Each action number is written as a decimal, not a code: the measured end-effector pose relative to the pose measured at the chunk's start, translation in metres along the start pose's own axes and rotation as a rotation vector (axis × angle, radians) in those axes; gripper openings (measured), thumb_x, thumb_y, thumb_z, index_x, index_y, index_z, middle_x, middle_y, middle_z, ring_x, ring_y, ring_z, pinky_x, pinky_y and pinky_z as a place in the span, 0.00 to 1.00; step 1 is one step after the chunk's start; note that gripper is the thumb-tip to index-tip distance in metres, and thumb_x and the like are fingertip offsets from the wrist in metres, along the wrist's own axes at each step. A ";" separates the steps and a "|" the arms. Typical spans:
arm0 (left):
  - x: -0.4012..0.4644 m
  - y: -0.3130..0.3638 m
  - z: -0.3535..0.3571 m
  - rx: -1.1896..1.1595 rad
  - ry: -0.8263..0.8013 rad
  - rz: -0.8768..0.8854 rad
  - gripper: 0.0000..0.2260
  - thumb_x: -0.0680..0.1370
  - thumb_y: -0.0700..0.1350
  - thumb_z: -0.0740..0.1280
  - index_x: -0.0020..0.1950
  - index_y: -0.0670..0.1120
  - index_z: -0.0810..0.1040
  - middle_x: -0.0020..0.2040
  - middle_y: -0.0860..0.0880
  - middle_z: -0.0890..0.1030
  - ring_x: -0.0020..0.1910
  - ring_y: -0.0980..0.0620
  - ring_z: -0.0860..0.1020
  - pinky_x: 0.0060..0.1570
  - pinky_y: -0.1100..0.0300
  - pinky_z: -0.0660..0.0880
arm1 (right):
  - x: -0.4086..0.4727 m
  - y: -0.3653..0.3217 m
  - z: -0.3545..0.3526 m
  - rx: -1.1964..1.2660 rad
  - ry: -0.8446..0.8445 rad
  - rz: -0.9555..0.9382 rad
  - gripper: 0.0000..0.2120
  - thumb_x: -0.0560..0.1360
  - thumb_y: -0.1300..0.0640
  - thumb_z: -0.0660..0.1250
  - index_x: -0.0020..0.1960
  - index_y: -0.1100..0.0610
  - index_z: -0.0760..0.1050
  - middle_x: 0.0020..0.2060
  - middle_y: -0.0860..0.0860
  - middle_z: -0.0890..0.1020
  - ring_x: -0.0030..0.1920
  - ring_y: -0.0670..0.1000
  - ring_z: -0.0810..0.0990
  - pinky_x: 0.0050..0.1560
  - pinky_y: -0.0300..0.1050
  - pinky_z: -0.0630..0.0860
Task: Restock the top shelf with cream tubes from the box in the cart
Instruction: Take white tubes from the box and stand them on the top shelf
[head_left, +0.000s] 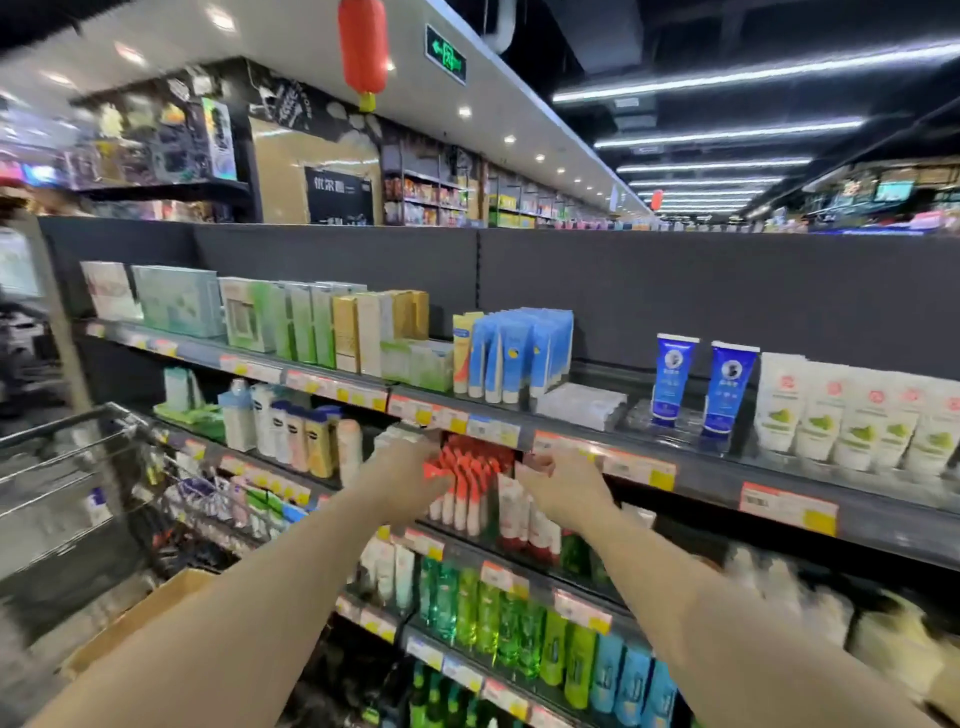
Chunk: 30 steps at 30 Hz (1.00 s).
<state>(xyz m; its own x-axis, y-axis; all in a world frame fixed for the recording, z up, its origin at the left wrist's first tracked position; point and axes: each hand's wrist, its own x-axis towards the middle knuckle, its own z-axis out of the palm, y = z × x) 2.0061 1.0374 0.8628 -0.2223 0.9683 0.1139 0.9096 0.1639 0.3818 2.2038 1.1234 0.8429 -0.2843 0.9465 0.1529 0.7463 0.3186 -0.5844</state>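
Both my arms reach to the second shelf, just under the top shelf's price rail (493, 428). My left hand (410, 475) grips the red crimped ends of several red-and-white cream tubes (467, 493) standing in a row there. My right hand (566, 486) curls its fingers over the top of a white-and-red tube (514, 506) beside them. On the top shelf stand light blue tubes (519, 358), two dark blue tubes (698, 384) and white tubes with green prints (857, 415). The open cardboard box (140, 618) lies at lower left, by the wire cart (67, 457).
Boxed products (291, 322) fill the left of the top shelf, and flat white packs (582, 402) lie in its middle. Lotion bottles (291, 431) stand on the second shelf, green and blue bottles (519, 634) lower down. The image is blurred at its edges.
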 end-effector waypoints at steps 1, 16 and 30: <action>-0.008 -0.022 -0.010 0.052 0.002 -0.031 0.27 0.78 0.59 0.62 0.75 0.51 0.66 0.73 0.49 0.69 0.68 0.47 0.72 0.65 0.55 0.71 | 0.001 -0.025 0.020 -0.036 -0.047 -0.043 0.23 0.76 0.39 0.61 0.64 0.52 0.74 0.58 0.52 0.79 0.58 0.56 0.77 0.56 0.48 0.75; -0.066 -0.301 -0.075 0.421 0.083 -0.509 0.32 0.77 0.66 0.57 0.78 0.56 0.55 0.79 0.47 0.57 0.77 0.43 0.55 0.74 0.43 0.56 | 0.039 -0.281 0.273 -0.161 -0.382 -0.526 0.29 0.76 0.36 0.57 0.75 0.43 0.60 0.76 0.52 0.58 0.75 0.59 0.57 0.72 0.56 0.59; 0.066 -0.458 -0.074 0.295 0.071 -0.678 0.32 0.78 0.64 0.58 0.78 0.55 0.54 0.79 0.47 0.56 0.78 0.44 0.53 0.75 0.44 0.53 | 0.188 -0.357 0.409 -0.183 -0.507 -0.623 0.30 0.77 0.37 0.59 0.76 0.46 0.59 0.77 0.51 0.58 0.75 0.58 0.56 0.73 0.57 0.58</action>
<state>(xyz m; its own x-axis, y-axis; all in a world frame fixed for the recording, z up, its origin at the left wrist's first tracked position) 1.5490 1.0126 0.7633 -0.7817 0.6237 0.0032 0.6188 0.7750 0.1285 1.6374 1.1663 0.7541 -0.8834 0.4687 0.0019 0.4356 0.8225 -0.3656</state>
